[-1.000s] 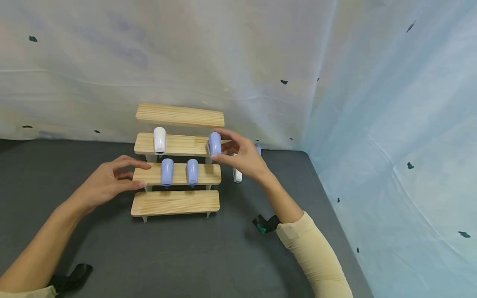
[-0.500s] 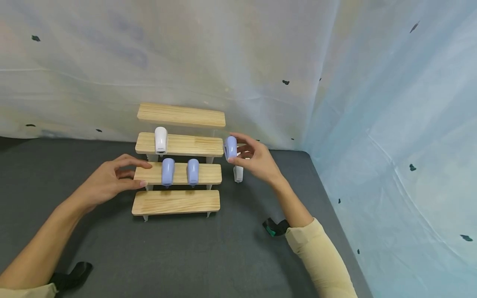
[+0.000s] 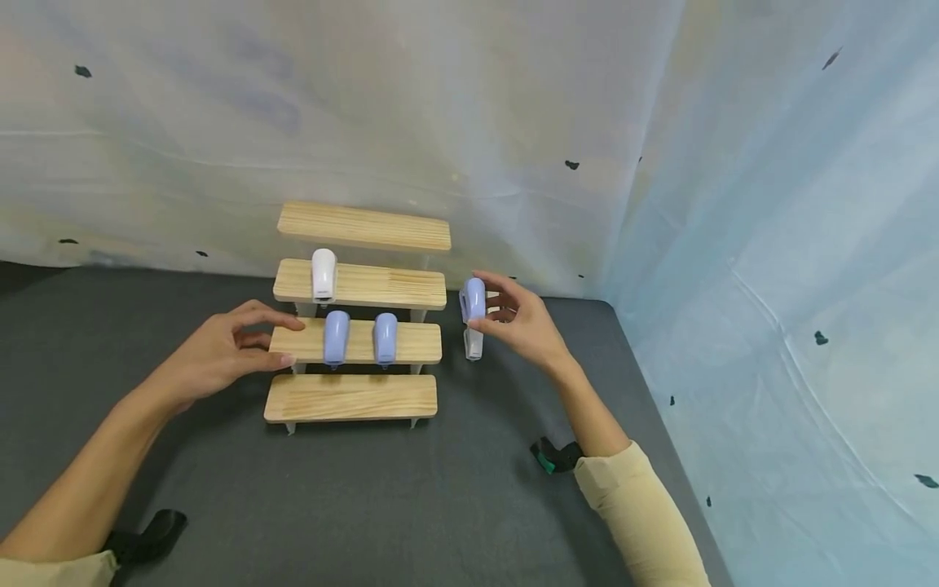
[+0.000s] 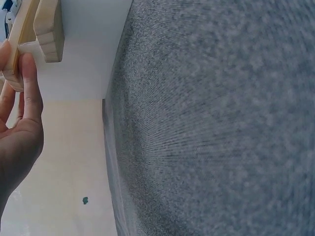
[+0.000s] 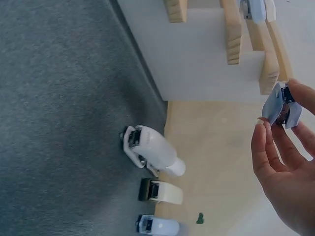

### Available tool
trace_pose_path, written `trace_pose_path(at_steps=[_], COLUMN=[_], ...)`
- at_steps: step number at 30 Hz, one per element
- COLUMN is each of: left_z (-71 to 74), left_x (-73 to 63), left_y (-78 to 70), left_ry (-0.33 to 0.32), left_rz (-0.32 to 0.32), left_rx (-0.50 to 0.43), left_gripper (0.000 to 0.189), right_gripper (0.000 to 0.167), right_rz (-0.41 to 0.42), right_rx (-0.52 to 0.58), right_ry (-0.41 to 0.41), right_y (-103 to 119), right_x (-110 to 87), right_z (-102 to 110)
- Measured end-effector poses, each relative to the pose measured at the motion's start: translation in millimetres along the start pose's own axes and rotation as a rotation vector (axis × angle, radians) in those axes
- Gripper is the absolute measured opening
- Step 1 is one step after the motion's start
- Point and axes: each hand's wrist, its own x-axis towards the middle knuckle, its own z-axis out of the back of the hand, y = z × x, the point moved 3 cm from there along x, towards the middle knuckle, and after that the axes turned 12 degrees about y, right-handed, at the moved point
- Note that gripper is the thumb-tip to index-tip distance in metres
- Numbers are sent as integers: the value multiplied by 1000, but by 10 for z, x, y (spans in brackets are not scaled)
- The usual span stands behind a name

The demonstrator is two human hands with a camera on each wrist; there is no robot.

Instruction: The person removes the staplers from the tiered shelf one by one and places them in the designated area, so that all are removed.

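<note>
Shifted rightward since a second ago, away from the third tier's right end, a glossy lavender plastic stapler (image 3: pixel 475 299) is now in the air beside the four-tiered pale wooden stand (image 3: pixel 350 398), grasped between thumb and fingers of the right hand (image 3: pixel 522 328). The left hand (image 3: pixel 220 350) pinches the left end of the second tier from the bottom. Two other lavender staplers (image 3: pixel 337 337) sit on that tier; a glossy white stapler (image 3: pixel 324 275) sits one tier up. Three more staplers (image 5: pixel 155 150) stand on the dark grey counter (image 3: pixel 352 497).
</note>
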Motion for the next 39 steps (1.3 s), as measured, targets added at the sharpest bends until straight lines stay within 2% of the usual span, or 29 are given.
trace_pose_path(at_steps=[3,10,24,28,35,38,39], left_z=[-4,-6,-11,-10,-18,-14,-12], left_x=[0,-4,1,-15,-5,-1,0], left_y=[-5,-16,-30,-28,-14,-13,-16], left_ry=[2,-3,-9,-16,-9,-11,-12], left_rz=[-9,-23,-25,-18,-17,-16,-15], left_rx=[-15,-26,-7,0,-15,-13,-11], left_gripper=[47,47,47,47,47,47,47], right_gripper=[65,68,67,68,65,64,65], right_rz=[-16,-24,-69,-105,-156,-152,-154], right_rx=[4,-20,-31,-47,-107,-105,-104], right_ry=[0,-35,-78,-74,-66,-75,-79], right_y=[-80,-483,-815,-847,-624,-654,-724], right_x=[-25,-32,-168,-189,-297,-312,-304], right_z=[0,35,104,107,88,97,107])
